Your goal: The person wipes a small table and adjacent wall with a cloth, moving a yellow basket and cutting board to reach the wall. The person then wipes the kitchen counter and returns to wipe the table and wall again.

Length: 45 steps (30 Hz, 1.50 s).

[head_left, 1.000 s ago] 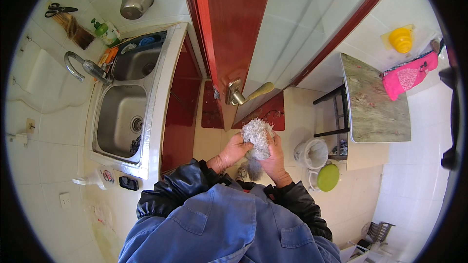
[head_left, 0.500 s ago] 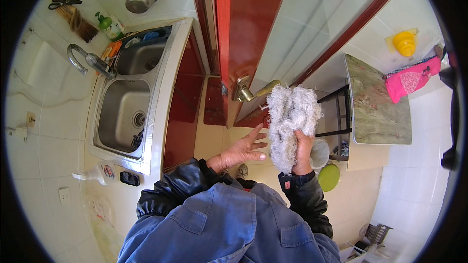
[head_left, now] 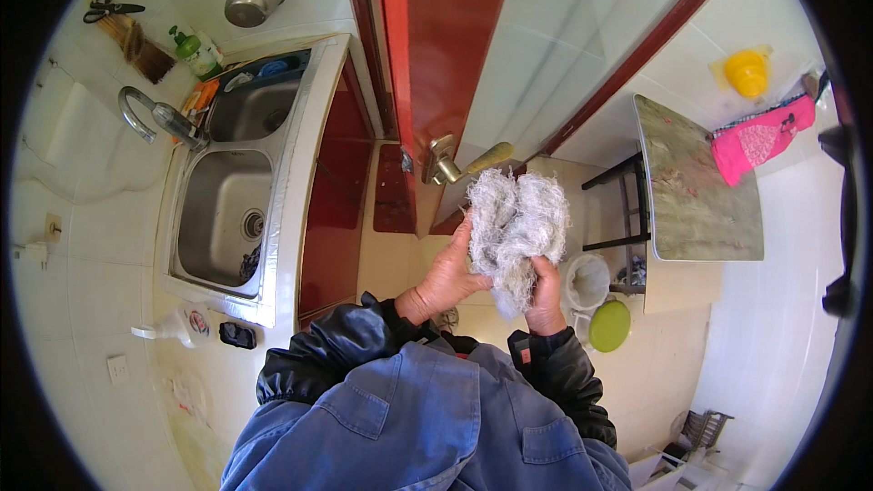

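Note:
In front of me I hold a shaggy white-grey fringed cloth [head_left: 532, 218], bunched up with a fold down its middle and loose threads along its edges. My left hand [head_left: 446, 268] is pressed against its left side, the fingers partly hidden behind it. At its lower right, my right hand [head_left: 546, 295] grips the cloth with the thumb on top. Just beyond the cloth is the door handle [head_left: 446, 164], its lever in a yellowish cover [head_left: 491, 158]; neither hand touches it.
A red-framed door [head_left: 455, 45] stands ahead. To the left is a counter with a double steel sink [head_left: 225, 209] and a curved faucet [head_left: 168, 118]. On the right are a folding table [head_left: 700, 182], a white bin [head_left: 585, 282] and a green round lid [head_left: 609, 325].
My left hand has moved from open beside the cloth onto its left side. The cloth has shifted left and its folded shape has changed, with my right hand still on it.

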### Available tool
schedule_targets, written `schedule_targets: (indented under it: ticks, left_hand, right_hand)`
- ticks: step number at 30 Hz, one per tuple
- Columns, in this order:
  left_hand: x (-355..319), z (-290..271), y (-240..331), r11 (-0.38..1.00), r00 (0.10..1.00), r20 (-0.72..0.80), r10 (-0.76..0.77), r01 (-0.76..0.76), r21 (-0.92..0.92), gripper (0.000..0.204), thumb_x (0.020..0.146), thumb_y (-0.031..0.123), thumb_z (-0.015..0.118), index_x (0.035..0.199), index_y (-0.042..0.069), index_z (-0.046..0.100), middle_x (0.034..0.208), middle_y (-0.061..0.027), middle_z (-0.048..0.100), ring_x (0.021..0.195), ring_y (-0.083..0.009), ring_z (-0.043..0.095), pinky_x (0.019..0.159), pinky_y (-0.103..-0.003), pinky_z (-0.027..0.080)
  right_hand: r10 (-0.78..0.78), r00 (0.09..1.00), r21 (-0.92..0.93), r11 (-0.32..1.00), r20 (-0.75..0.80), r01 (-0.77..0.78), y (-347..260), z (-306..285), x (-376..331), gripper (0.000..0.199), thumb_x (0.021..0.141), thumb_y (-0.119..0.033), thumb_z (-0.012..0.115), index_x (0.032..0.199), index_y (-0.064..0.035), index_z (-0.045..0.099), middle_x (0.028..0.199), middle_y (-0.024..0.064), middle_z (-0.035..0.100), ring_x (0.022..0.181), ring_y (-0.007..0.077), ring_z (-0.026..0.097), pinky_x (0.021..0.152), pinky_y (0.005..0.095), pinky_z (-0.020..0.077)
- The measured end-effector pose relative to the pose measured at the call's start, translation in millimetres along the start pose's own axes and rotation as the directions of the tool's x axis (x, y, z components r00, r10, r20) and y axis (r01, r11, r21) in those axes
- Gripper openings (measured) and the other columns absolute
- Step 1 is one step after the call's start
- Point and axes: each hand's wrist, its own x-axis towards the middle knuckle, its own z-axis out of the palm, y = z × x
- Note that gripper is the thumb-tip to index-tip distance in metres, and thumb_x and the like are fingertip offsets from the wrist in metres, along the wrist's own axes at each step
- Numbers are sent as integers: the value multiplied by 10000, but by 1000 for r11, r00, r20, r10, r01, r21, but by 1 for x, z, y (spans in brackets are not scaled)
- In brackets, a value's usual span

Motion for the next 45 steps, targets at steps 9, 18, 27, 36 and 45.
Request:
schedule_targets:
  ticks: [9,18,27,36,45]
  left_hand:
    - [5,12,-2,786,965,255,-56,200,-585,891,799,89,807,1535,33,308,1454,-94,479,1322,-177,447,1112,-350,367]
    - [13,51,-4,549,902,159,-402,376,-746,270,910,72,711,1175,50,663,1121,-37,691,1012,-161,635,914,-342,511]
    - [11,32,-15,768,980,-6,-200,153,-622,274,923,26,683,1195,58,665,1152,-19,689,1058,-147,626,946,-333,503]
    - [5,-7,-9,290,911,351,-216,403,-868,669,940,392,675,1456,43,430,1435,-88,537,1317,-249,513,1112,-456,405]
    - [-2,-6,10,484,936,325,-134,348,-803,679,871,262,756,1442,69,444,1380,-116,567,1258,-262,552,1079,-443,435]
  right_hand:
    - [38,993,326,942,115,-73,-5,-45,-15,655,802,-132,647,1423,-29,467,1367,119,585,1277,323,535,1106,475,403]
    - [-190,981,14,981,-34,191,-10,-56,-42,716,802,-64,572,1489,-22,374,1445,148,506,1325,326,503,1121,463,395]
    - [-299,953,-65,951,58,302,-16,-37,-43,777,827,-130,685,1509,-44,323,1490,115,451,1366,286,446,1150,434,345]
    - [-315,937,70,942,-150,328,-19,-33,-22,321,894,7,640,1213,-10,604,1167,61,671,1094,199,630,970,360,489]
    - [-418,908,-61,907,-31,416,-24,-30,-20,451,891,-37,647,1330,-32,544,1319,103,607,1175,240,603,1020,397,480]
